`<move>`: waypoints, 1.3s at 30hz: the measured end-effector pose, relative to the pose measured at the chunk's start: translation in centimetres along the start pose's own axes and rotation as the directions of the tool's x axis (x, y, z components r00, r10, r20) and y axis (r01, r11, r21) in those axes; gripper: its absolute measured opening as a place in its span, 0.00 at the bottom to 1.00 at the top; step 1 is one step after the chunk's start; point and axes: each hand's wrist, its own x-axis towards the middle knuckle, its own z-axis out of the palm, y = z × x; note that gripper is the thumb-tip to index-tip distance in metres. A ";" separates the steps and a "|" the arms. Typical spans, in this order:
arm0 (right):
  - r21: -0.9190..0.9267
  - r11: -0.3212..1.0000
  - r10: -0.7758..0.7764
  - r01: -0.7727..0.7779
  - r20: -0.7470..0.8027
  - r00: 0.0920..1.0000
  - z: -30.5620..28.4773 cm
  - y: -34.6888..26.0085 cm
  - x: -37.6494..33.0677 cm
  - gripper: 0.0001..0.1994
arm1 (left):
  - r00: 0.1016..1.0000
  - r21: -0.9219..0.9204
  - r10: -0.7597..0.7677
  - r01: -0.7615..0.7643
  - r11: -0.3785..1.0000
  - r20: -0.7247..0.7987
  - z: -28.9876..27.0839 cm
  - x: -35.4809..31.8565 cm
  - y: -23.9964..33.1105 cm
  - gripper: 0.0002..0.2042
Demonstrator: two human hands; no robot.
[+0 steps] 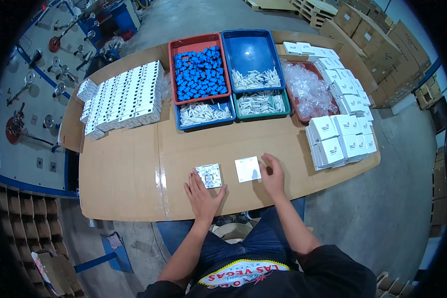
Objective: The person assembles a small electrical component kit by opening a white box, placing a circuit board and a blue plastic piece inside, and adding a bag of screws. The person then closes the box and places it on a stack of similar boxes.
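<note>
Big cardboard-covered tabletop (129, 174), trays of small parts at 12 o'clock, stacks of white boxes (340, 139) at 2. Near the front edge sit two small square pieces – a switch module (209, 175) with its back up, and a plain white faceplate (247, 169) just beside it at 3 o'clock. Left hand (202, 194) lies open, fingertips touching the module; right hand (272, 174) is open, fingers curled, beside the plate. Both look light, stiff plastic – probably slick, so pinch by the edges.
</note>
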 end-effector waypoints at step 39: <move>-0.555 0.759 -0.248 0.341 0.239 0.939 3.2 3.0 39.9 0.05 | 1.000 0.005 -0.014 0.014 1.000 0.025 -0.7 0.4 0.3 0.56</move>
